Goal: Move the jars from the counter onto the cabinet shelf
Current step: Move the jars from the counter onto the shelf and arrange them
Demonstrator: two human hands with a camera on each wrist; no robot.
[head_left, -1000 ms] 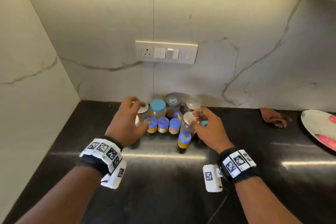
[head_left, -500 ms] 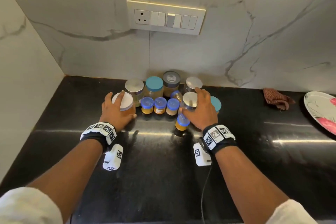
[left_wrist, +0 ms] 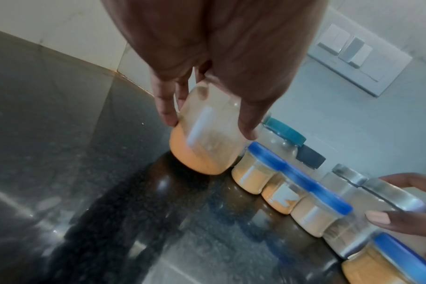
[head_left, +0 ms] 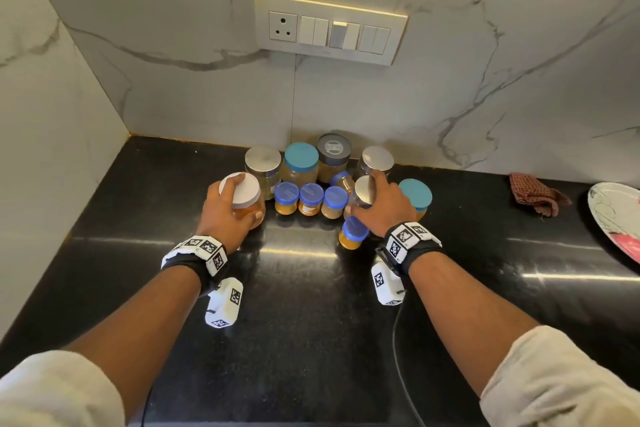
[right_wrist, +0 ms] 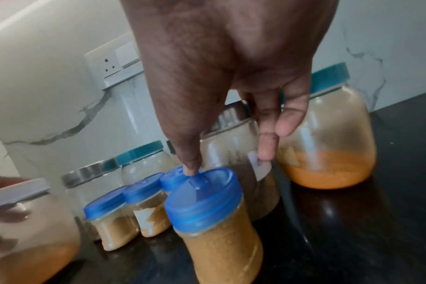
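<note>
A cluster of jars stands on the black counter [head_left: 311, 322] against the back wall. My left hand [head_left: 239, 203] grips the white-lidded jar [head_left: 242, 189] of orange paste at the cluster's left end. In the left wrist view the fingers and thumb of that hand [left_wrist: 208, 125] wrap the jar's [left_wrist: 200, 153] sides. My right hand [head_left: 363, 196] holds a silver-lidded jar [head_left: 363, 189] from above. The right wrist view shows this hand [right_wrist: 227, 161] curled round that jar [right_wrist: 231, 146], just behind a small blue-lidded jar [right_wrist: 214, 221]. No cabinet shelf is in view.
Other jars stay in the cluster: teal-lidded [head_left: 300, 158], dark-lidded [head_left: 334, 148], silver-lidded [head_left: 262, 159] and several small blue-lidded ones [head_left: 311, 199]. A brown cloth [head_left: 535, 191] and a plate [head_left: 616, 218] lie to the right. A switch panel [head_left: 329, 28] is on the wall.
Both hands came down from reaching over the cluster and closed on their jars. The left hand settled on the white-lidded jar, the right on the silver-lidded one. The head camera tilted down and closer.
</note>
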